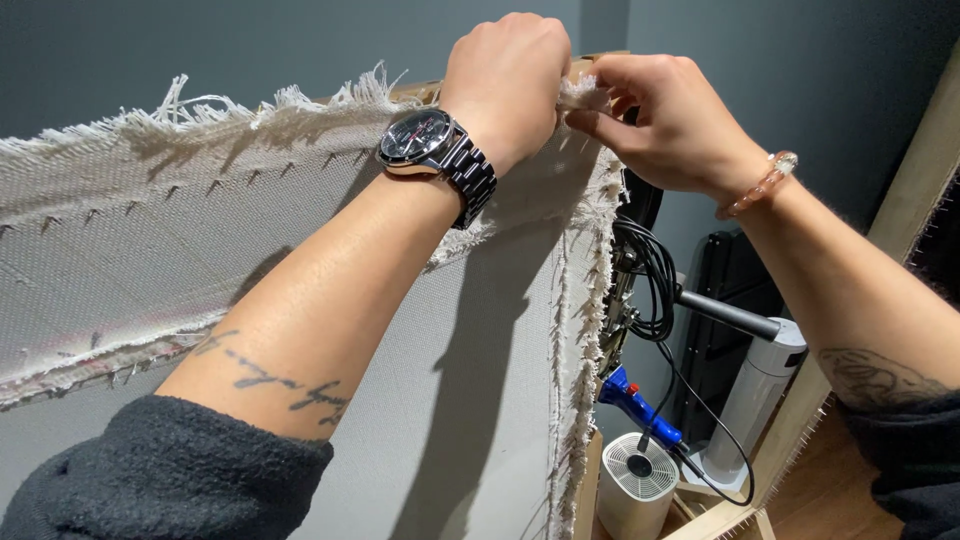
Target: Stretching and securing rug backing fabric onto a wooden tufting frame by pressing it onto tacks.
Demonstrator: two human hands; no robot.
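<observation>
In the head view, a large sheet of off-white woven cloth with frayed edges [150, 220] fills the left and middle of the frame, stretched over a pale wooden frame [590, 470] and caught on rows of small pins. Its upper corner is at the top centre. The left hand [508, 85], with a dark metal wristwatch [435, 150], is closed in a fist on the cloth at this corner. The right hand [665, 120], with a pink bead bracelet [760, 185], pinches the frayed corner between thumb and fingers [600, 125], just beside the left hand. At lower right a blue-handled tool [635, 400] with black cables hangs beside a white cylinder-shaped appliance [640, 485].
</observation>
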